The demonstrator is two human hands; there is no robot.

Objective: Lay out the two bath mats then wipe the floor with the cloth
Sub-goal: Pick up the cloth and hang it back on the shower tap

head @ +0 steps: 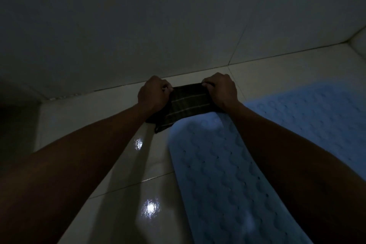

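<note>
Dark checked fabric with pale stripes — that is the cloth [188,104], and you have it pinched between both hands at the foot of the wall [138,25]. Your left hand [153,95] is clenched on its left edge and your right hand [220,90] on its right edge, knuckles up, so the top hem is drawn fairly taut between them while the lower part sags toward the floor [122,194]. A corner droops below your left wrist.

It looks thin, soft and light, so it should fold and bunch readily; for wiping I would judge a flat palm on a folded pad better than an edge grip, since loose corners will drag. Whether it is damp cannot be told in this dim light.

The floor under your arms is glossy pale tile with thin grout lines and two bright reflections — likely slick, so the cloth should glide easily.

Beneath your right forearm lies the near bath mat [217,174], pale blue, long and narrow, patterned with raised rounded bumps and small holes; it seems rubbery and flexible, and its far end touches or sits just under the cloth. To the right of your right hand the second bath mat [316,117] lies flat, same texture. Both appear laid out.
</note>
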